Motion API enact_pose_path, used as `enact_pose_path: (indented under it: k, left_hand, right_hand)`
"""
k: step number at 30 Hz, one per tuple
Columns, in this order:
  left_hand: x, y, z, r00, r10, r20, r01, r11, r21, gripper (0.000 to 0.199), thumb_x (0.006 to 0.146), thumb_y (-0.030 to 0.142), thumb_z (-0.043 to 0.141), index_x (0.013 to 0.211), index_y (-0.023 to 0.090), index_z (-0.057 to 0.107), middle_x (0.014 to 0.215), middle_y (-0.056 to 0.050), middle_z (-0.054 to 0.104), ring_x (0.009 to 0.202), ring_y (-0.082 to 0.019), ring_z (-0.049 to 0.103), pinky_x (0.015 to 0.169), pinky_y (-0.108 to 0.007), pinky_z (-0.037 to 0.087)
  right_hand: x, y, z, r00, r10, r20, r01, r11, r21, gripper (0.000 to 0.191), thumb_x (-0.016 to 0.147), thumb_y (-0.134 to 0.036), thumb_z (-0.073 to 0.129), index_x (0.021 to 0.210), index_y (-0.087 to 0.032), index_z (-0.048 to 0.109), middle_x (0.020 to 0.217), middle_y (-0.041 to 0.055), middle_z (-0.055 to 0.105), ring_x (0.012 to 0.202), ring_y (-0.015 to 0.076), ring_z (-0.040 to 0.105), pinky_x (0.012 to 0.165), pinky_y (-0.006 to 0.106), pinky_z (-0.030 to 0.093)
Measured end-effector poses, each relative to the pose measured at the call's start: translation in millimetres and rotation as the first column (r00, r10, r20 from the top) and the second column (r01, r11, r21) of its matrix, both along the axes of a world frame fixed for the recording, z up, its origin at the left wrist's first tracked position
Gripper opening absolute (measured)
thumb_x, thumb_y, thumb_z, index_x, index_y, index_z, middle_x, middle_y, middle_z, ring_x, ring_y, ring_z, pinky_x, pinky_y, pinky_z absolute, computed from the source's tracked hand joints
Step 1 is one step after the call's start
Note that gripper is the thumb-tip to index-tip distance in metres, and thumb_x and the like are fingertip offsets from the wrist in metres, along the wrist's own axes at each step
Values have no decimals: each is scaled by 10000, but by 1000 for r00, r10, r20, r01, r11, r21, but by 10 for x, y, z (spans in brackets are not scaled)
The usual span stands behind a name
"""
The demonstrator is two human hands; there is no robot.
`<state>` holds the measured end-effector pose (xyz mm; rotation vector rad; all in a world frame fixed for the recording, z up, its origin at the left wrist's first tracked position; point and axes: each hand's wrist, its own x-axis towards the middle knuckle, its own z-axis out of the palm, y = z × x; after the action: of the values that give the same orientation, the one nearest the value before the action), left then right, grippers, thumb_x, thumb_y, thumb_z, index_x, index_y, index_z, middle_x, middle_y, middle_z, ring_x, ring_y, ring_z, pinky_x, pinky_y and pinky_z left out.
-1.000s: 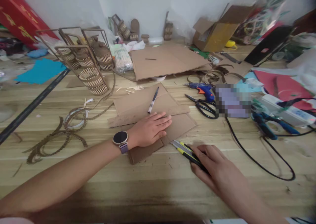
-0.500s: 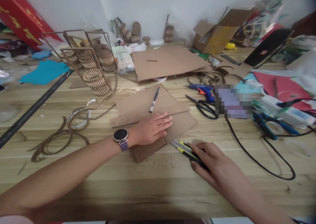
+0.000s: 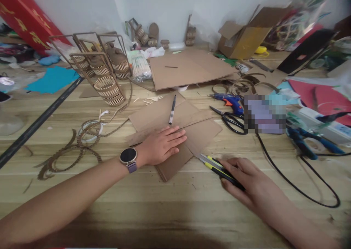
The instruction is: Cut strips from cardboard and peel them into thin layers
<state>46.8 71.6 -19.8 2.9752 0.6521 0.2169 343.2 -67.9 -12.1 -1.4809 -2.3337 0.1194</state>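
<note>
My left hand (image 3: 160, 144) lies flat with its fingers stretched out, pressing on overlapping pieces of brown cardboard (image 3: 203, 134). A watch (image 3: 128, 156) is on that wrist. My right hand (image 3: 244, 179) is wrapped round a yellow and black utility knife (image 3: 219, 169). The knife's blade is out, and its tip is close to the cardboard's right edge; whether it touches cannot be made out. A black and white pen (image 3: 172, 110) lies on the cardboard just beyond my left fingers.
Black scissors (image 3: 233, 123) and a blue glue gun (image 3: 229, 102) lie to the right, near a black cable (image 3: 270, 168). Coiled brown strips (image 3: 68, 157) are at left. Small tiered baskets (image 3: 109, 90) stand behind them. A large cardboard sheet (image 3: 192, 68) lies at the back.
My left hand has shifted slightly left across the cardboard. The knife in my right hand has moved a little to the right. The whole view has also shifted slightly.
</note>
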Motion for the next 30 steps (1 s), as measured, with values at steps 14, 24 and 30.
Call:
enact_pose_path:
  k: [14, 24, 30]
  left_hand:
    - [1, -5, -11, 1000, 20, -6, -20, 1000, 1, 513, 1074, 401, 236, 1505, 177, 401, 1590, -49, 372, 1507, -235, 254, 1220, -437, 221]
    - [6, 3, 3, 1000, 17, 6, -17, 1000, -22, 503, 1073, 394, 251, 1498, 178, 410, 1584, -59, 384, 1502, -241, 270, 1211, -454, 243]
    - [6, -1, 11, 1000, 18, 0, -18, 999, -26, 499, 1074, 388, 256, 1496, 172, 410, 1585, -54, 384, 1504, -234, 264, 1223, -439, 220]
  right_hand:
    - [-118, -28, -8, 1000, 24, 20, -24, 1000, -6, 345, 951, -330, 502, 1234, -188, 639, 1012, 101, 671, 918, 224, 686, 745, 338, 609]
    - [-227, -93, 47, 999, 26, 31, -24, 998, -58, 321, 942, -306, 498, 1215, -203, 632, 1014, 93, 678, 925, 227, 696, 772, 355, 615]
    - [-270, -101, 45, 998, 54, 31, -55, 998, 10, 325, 928, -252, 508, 1227, -173, 610, 981, 91, 672, 868, 211, 699, 736, 322, 613]
